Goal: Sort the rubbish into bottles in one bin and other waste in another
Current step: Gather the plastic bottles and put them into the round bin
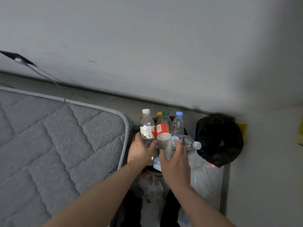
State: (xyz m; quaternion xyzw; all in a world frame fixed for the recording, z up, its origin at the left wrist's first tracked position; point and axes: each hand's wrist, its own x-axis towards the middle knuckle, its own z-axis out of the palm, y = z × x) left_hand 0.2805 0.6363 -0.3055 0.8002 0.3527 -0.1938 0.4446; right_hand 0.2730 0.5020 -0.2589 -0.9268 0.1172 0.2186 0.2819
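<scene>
We see both forearms stretched forward and down. The left hand (140, 150) curls its grip round the white-capped bottle (147, 128); the right hand (174, 158) wraps its grip round the red-labelled bottle (162, 130). These 2 bottles stand among others, including a blue-capped bottle (177, 124), over a dark bin (185, 128), between the grey mattress (57, 136) and a black bag (218, 140).

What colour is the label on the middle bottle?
Red, on the middle bottle, with a small white barcode patch; the head view shows it.

bottles (161, 130) — right of mattress (57, 133)
</scene>
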